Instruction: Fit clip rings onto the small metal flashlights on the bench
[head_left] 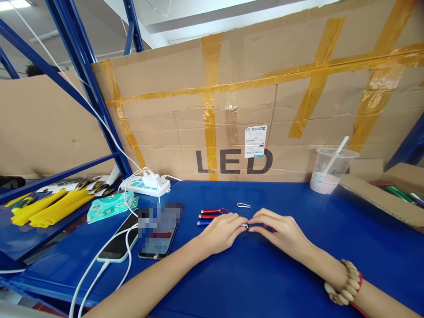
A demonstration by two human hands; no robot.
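Observation:
My left hand (224, 233) is closed, its fingertips pinched around a small silver and dark piece (245, 225) whose kind I cannot make out. Thumb and fingers of my right hand (281, 229) pinch the same piece from the other side. Most of it is hidden by the fingers. Close beyond my left hand lie two slim red metal tubes (212, 211), one with a red cord, and a blue tube (203, 223); their right ends are partly covered by the hand. A small silver carabiner clip (243, 205) rests on the blue tabletop (238, 282) just behind both hands.
Two phones (157, 240) with white cables lie left, before a white power strip (132, 184) and a teal packet (107, 206). Yellow rolled items (62, 207) are at far left. A plastic cup with straw (326, 176) and an open cardboard box (377, 198) stand right.

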